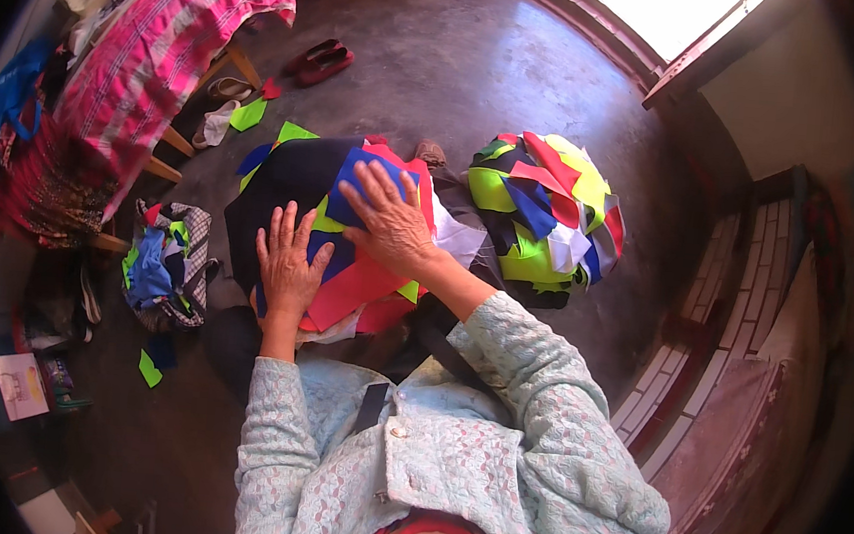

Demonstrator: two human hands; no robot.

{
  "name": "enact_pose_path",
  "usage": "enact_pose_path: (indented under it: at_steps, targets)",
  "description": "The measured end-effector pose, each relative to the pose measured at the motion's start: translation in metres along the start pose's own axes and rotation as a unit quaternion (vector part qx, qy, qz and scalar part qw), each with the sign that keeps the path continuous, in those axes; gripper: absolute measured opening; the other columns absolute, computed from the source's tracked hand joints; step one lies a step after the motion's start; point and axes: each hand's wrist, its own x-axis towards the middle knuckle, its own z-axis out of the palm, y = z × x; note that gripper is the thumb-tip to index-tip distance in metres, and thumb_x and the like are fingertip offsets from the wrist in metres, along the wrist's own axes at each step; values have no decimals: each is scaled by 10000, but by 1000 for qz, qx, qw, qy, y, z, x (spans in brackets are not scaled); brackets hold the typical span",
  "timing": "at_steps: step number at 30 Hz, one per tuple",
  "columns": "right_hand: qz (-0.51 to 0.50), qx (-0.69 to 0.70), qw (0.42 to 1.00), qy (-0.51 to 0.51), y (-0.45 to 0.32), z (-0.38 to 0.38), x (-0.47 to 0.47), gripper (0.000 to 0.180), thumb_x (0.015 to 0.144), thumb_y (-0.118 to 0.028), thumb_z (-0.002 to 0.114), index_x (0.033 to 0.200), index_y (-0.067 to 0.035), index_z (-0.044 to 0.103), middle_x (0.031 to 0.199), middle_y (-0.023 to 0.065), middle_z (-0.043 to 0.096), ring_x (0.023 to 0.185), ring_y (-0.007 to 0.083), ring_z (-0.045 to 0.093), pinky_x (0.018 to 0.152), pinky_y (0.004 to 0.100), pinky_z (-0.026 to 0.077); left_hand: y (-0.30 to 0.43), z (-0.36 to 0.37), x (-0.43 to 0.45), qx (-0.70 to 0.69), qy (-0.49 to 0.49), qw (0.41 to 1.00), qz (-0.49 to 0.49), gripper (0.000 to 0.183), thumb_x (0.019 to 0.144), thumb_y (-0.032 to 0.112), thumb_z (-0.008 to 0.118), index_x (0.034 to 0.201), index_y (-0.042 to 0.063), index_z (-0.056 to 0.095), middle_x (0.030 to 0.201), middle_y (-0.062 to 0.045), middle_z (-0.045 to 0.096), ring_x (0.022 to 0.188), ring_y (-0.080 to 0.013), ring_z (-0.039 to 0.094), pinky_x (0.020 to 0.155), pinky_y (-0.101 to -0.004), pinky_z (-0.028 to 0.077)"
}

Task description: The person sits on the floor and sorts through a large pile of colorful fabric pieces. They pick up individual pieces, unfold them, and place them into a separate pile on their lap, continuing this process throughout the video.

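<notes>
Both of my hands rest palm down on a pile of coloured fabric scraps before me. My right hand (393, 223), fingers apart, lies over a blue fabric piece (345, 185) near the top of the pile. Over black and blue cloth to the left, my left hand (289, 265) lies flat with its thumb out. Around the hands show a large black fabric piece (268, 187), a red strip (354, 288), yellow-green bits and white cloth (456, 235). What lies beneath the pile is mostly hidden.
A round bundle of bright fabric scraps (544, 208) stands on the concrete floor at right. To the left sits a checked bag (199, 249) of scraps. A table with a pink plaid cloth (150, 57), dark red shoes (321, 63) and loose green scraps (150, 369) are around.
</notes>
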Motion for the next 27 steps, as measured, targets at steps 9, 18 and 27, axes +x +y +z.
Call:
enact_pose_path:
  at_steps: [9, 18, 27]
  targets:
    - [1, 110, 993, -47, 20, 0, -8, 612, 874, -386, 619, 1407, -144, 443, 1482, 126, 372, 1380, 301, 326, 1130, 479, 220, -1, 1, 2, 9, -3, 1000, 9, 574, 917, 488, 511, 1403, 189, 448, 1513, -75, 333, 1415, -280, 269, 1128, -530, 188]
    - [162, -52, 972, 162, 169, -90, -65, 417, 750, 20, 555, 1155, -59, 616, 1162, 143, 632, 1095, 317, 595, 923, 413, 465, 3, 1, 2, -10, 13, 1000, 9, 568, 913, 489, 518, 1391, 188, 459, 1507, -70, 345, 1411, -280, 279, 1129, -528, 186]
    - [251, -213, 943, -59, 222, -95, -92, 446, 780, -64, 581, 1220, -137, 602, 1151, 89, 636, 1136, 278, 563, 913, 448, 426, -3, 0, 0, -2, 3, 1000, 2, 566, 913, 498, 508, 1388, 195, 463, 1512, -63, 341, 1416, -274, 270, 1131, -525, 180]
